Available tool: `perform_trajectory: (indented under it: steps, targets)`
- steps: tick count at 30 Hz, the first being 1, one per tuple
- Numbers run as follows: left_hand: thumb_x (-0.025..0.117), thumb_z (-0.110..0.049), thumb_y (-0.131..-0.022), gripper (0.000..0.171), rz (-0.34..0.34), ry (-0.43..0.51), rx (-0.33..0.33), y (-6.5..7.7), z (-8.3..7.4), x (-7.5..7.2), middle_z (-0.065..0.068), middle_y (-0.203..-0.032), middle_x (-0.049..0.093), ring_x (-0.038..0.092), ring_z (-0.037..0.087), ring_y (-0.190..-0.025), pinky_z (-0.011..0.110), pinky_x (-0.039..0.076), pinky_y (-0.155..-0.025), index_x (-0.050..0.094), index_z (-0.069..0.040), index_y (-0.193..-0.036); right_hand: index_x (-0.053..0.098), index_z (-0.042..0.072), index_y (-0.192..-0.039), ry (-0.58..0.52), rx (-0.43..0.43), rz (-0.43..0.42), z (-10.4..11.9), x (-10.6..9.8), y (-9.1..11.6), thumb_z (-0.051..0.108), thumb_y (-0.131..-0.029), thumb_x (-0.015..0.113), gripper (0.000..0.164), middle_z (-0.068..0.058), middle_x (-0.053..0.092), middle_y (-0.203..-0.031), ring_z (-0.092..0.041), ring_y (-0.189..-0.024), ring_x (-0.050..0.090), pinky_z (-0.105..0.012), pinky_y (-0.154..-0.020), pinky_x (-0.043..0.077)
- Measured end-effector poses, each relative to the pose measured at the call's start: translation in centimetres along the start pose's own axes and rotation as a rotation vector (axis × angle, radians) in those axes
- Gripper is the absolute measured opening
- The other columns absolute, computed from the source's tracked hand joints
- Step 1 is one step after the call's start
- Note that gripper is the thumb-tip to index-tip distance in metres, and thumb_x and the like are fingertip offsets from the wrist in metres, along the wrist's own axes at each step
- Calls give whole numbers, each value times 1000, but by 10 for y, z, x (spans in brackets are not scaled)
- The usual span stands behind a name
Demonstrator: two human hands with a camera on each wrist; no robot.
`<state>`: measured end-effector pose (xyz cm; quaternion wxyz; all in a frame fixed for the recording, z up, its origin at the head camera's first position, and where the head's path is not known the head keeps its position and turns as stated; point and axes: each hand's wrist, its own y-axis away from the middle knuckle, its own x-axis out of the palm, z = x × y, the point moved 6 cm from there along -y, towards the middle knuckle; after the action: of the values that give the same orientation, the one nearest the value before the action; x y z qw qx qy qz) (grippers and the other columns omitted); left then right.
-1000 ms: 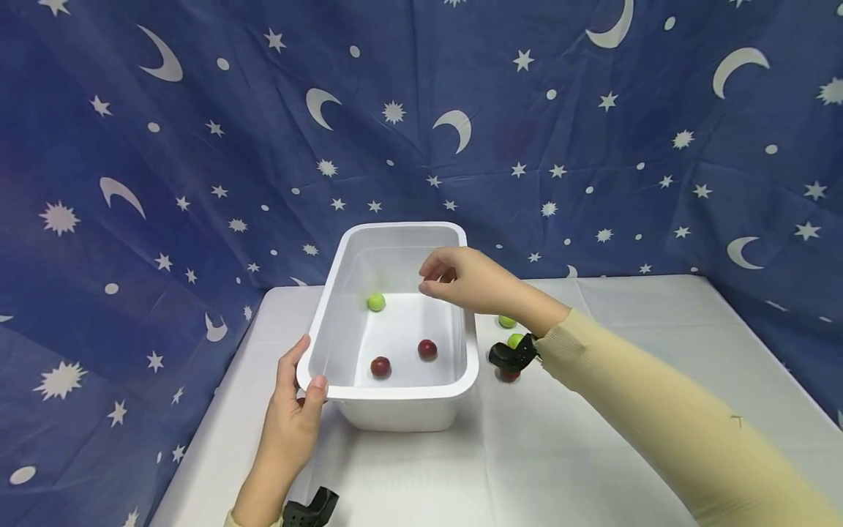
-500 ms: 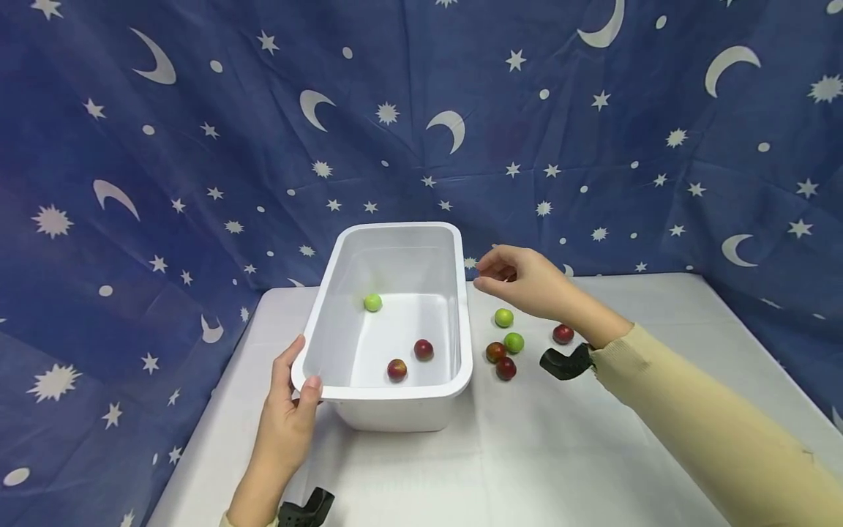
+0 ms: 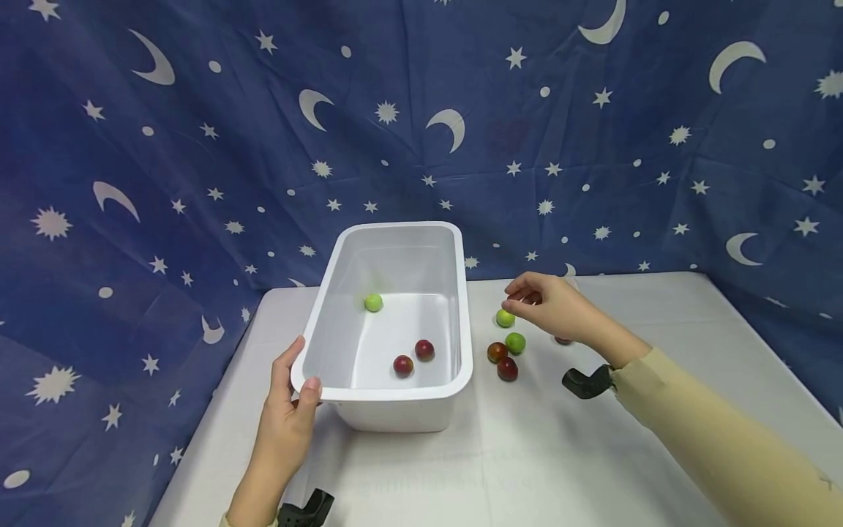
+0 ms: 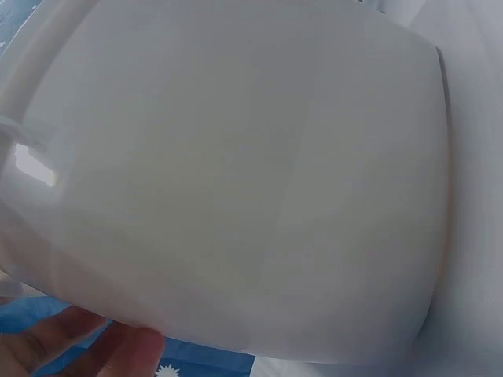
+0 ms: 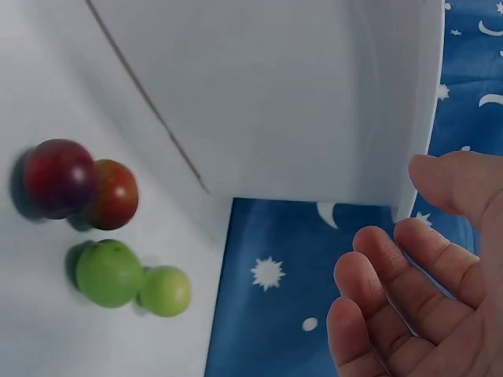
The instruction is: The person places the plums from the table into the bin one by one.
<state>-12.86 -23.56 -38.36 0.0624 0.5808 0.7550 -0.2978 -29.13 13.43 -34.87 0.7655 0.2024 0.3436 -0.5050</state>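
Observation:
My left hand (image 3: 285, 417) grips the near-left rim corner of a white plastic bin (image 3: 388, 394), thumb over the rim. In the left wrist view its fingertips (image 4: 137, 349) show at the edge of the bin's outer wall (image 4: 236, 173). Inside the bin lie a green plum (image 3: 373, 302) and two red plums (image 3: 424, 350). Right of the bin, my right hand (image 3: 553, 306) hovers near a green plum (image 3: 506, 318), fingers loosely bent. The right wrist view shows this hand (image 5: 432, 290) holding nothing.
Beside the bin on the white-covered table (image 3: 500, 454), another green plum (image 3: 515, 342) sits close to two red plums (image 3: 507, 369). A further red plum (image 3: 564, 340) is mostly hidden behind the right hand. A blue star-and-moon cloth (image 3: 369, 132) hangs behind the table.
My right hand has moved from over the bin to the right, then lower, near the table plums. One red plum in the bin has rolled rightward. The left hand keeps its grip.

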Motion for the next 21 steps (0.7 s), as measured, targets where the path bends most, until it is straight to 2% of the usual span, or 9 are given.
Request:
perform_trajectory:
  steps: [8, 15, 21]
  targets:
    - [49, -16, -99, 58, 4, 11, 7, 1, 2, 0, 14, -143, 43, 53, 31, -115, 19, 47, -81, 27, -26, -152, 64, 9, -110, 0, 1, 5, -18, 7, 4, 32, -91, 68, 30, -2, 64, -95, -20, -86, 58, -37, -76, 48]
    - [49, -15, -99, 58, -5, 12, 1, 1, 2, -1, 14, -142, 44, 54, 29, -113, 17, 47, -80, 29, -27, -152, 64, 7, -113, -6, 53, 39, -39, 15, 7, 41, -89, 68, 42, -1, 64, -98, -20, -90, 58, -36, -78, 48]
    - [49, -15, -99, 58, 2, 25, 11, 0, 1, 0, 14, -143, 43, 53, 30, -116, 16, 46, -82, 28, -26, -152, 63, 3, -113, -21, 62, 45, -49, 20, 10, 35, -90, 68, 40, -3, 65, -97, -22, -92, 58, -39, -81, 48]
